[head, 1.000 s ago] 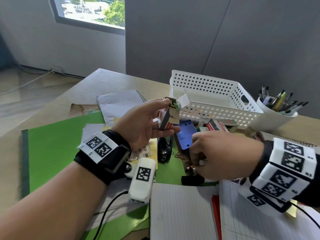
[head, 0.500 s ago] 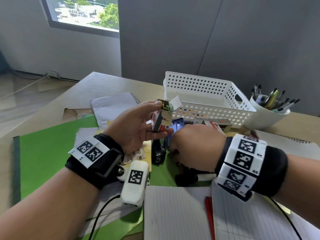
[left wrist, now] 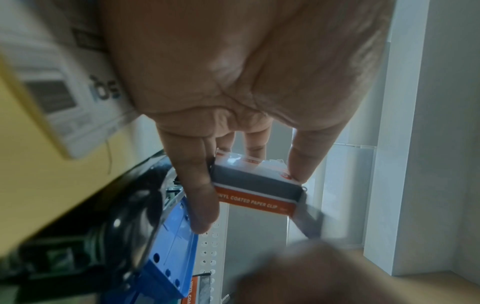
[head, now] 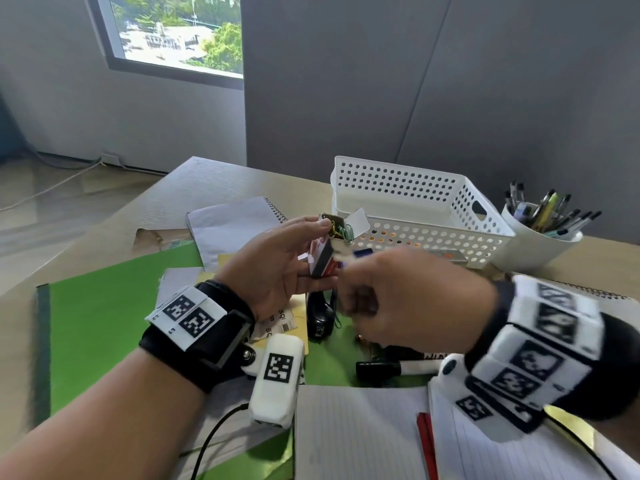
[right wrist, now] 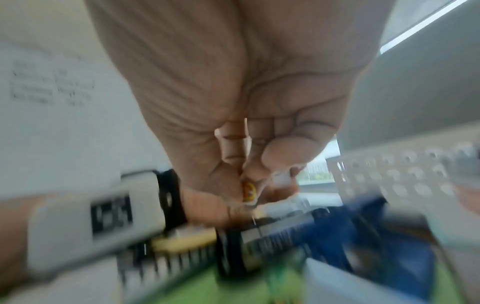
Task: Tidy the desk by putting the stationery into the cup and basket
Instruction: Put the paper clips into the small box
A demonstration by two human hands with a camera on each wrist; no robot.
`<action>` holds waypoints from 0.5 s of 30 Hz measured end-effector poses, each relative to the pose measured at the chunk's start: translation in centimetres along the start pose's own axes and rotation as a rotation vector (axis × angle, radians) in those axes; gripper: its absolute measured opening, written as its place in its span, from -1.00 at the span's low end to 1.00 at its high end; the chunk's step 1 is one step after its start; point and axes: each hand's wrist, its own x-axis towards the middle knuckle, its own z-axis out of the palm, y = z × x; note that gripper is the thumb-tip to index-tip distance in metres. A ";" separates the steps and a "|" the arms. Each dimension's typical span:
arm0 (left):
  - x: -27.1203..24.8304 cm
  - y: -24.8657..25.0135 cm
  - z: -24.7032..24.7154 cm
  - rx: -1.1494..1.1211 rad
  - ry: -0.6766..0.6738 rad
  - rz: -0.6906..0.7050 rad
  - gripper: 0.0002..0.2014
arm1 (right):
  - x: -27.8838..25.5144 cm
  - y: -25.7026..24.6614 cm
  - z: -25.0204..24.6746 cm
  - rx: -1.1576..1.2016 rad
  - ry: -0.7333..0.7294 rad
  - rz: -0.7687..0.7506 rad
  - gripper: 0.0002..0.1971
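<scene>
My left hand [head: 313, 252] holds a small red, white and black paper clip box [head: 323, 259] upright above the desk, thumb on top and fingers below. Its flap stands open and coloured paper clips [head: 341, 230] stick out of it. The left wrist view shows the box [left wrist: 255, 191] pinched between my fingers [left wrist: 200, 197]. My right hand [head: 349, 292], blurred, is just right of the box with fingers curled. In the right wrist view it [right wrist: 250, 192] pinches a small yellow clip [right wrist: 248, 190]. The white perforated basket [head: 415, 233] and the white cup [head: 530, 247], holding pens [head: 550, 213], stand behind.
A black stapler-like tool [head: 320, 315], a black marker [head: 391, 368] and a blue item [left wrist: 168, 257] lie on the green folder [head: 104, 306]. Open notebooks [head: 360, 434] fill the near edge. A spiral pad [head: 235, 223] lies at the back left.
My right hand has lifted off the desk and come up beside the clip box, pinching a clip. My left hand has kept the box in the same place.
</scene>
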 end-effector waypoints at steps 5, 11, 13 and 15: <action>0.1 -0.1 0.1 0.045 -0.007 -0.027 -0.48 | -0.8 -0.1 -4.0 0.254 0.412 -0.026 -0.89; -0.2 0.0 0.1 0.029 -0.078 -0.067 -0.45 | 2.6 1.1 -3.9 0.035 0.406 0.029 -0.88; -0.1 -0.1 0.0 0.024 -0.087 -0.085 -0.45 | 3.0 1.4 -3.9 0.070 0.319 0.043 -0.85; 0.0 -0.1 0.0 0.011 -0.087 -0.092 -0.47 | 2.9 1.9 -4.1 0.178 0.343 0.046 -0.86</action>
